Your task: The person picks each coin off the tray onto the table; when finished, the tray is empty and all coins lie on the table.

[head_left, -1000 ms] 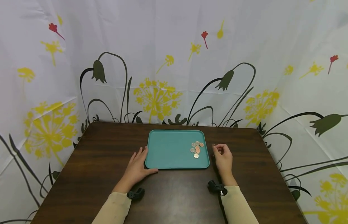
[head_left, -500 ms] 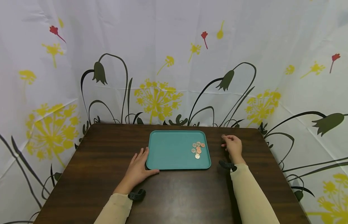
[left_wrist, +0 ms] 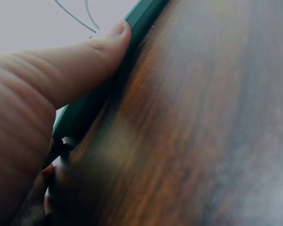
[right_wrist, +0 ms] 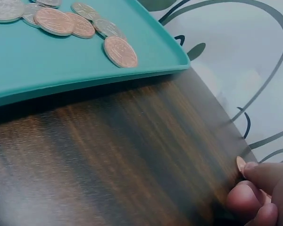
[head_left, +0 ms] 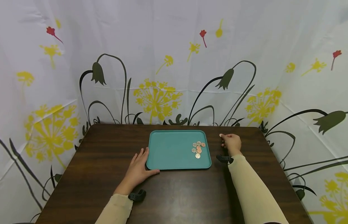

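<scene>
A teal tray (head_left: 174,151) lies on the dark wooden table, with several silver and copper coins (head_left: 198,148) grouped near its right side. My left hand (head_left: 136,169) rests at the tray's front left corner, fingers spread along the left side and thumb along the front edge. In the left wrist view the thumb (left_wrist: 89,61) touches the tray's rim (left_wrist: 141,21). To the right of the tray, my right hand (head_left: 232,143) pinches a copper coin (right_wrist: 240,165) between thumb and fingertips, close over the table; whether the coin touches the wood I cannot tell.
The brown wood-grain table (head_left: 174,196) extends around the tray on all sides. Behind it hangs a white curtain (head_left: 174,46) printed with yellow, red and green flowers. Black wrist bands (head_left: 138,196) sit on both arms.
My right hand has moved right and farther away from beside the tray, and the coin now shows at its fingertips. My left hand has kept its place at the tray's corner.
</scene>
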The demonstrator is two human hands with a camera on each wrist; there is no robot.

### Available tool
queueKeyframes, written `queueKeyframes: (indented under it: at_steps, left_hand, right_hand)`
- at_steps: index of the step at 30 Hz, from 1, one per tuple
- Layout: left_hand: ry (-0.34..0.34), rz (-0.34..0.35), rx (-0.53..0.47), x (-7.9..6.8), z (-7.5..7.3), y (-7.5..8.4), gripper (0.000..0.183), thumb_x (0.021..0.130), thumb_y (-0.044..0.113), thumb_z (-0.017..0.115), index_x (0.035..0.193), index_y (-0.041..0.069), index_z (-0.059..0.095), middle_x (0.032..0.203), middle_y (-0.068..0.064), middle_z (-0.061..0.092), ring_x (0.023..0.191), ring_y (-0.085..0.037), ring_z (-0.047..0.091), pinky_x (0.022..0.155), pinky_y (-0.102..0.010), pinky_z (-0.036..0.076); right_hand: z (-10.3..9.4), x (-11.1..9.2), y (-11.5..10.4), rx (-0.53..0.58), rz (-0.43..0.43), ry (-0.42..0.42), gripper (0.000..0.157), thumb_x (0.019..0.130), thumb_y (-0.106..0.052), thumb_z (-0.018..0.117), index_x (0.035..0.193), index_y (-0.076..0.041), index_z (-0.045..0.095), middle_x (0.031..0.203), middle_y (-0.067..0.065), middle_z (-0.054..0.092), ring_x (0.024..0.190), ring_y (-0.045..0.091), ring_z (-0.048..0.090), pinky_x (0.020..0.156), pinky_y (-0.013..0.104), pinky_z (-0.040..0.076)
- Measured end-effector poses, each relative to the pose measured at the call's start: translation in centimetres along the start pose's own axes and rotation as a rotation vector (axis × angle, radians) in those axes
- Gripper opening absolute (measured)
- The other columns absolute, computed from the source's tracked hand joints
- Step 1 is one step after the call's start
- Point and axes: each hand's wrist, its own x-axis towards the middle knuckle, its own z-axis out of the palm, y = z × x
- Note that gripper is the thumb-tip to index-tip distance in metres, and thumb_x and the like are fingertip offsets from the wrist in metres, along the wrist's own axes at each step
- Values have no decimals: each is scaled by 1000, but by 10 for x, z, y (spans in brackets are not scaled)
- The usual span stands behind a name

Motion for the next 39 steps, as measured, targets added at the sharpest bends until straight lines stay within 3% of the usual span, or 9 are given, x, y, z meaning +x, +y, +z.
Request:
queueKeyframes:
  at_steps: [4,8,14,18,23,32,39]
  left_hand:
    - [9,10,-10,-1,1,0,127,87,64,86,175,5,16,182,-19,19,171,-39,13,138,-63,5]
    - [15,14,-15,0,2,0,126,88,62,86,175,4,16,182,-19,19,171,-39,13,138,-63,4]
    - [1,9,-3,-2,2,-2,125,89,62,86,175,4,16,182,-19,18,171,-40,13,138,-64,4]
    - [3,14,-9,-1,2,-1,127,88,65,85,175,4,16,182,-19,19,171,-40,13,138,-64,4]
    - [17,18,-5,0,2,-1,127,87,65,85,175,4,16,182,-19,20,171,-40,14,138,-64,5]
    - [12,21,3,1,4,-1,127,88,65,85,175,4,16,181,-20,21,171,-39,15,138,-64,6]
    - [14,21,0,0,1,-1,126,88,65,85,175,4,16,182,-19,19,171,-40,14,138,-64,5]
  right_hand:
    - [-1,-7,4,-5,-61,15,36,103,-35,79,113,-2,77,89,6,73,59,9,66,56,23,56]
    - [2,-17,16,6,-201,35,31,105,-34,76,112,-4,78,88,8,74,60,10,64,55,23,54]
    - [13,-55,38,6,-388,61,17,104,-29,78,104,-12,81,80,1,67,67,12,59,60,23,47]
    - [21,-78,42,-1,-477,-43,12,103,-27,80,101,-16,83,81,0,68,71,15,58,62,24,46]
    - [32,-94,39,-162,-591,-166,9,101,-29,82,99,-21,81,77,-1,61,66,15,53,58,23,40]
    - [44,-107,34,-449,-662,-173,27,87,-42,94,99,-25,78,72,-6,53,58,10,46,54,27,36]
    - [46,-108,30,-479,-644,-202,24,89,-39,93,102,-25,79,67,-7,53,56,11,45,54,27,34]
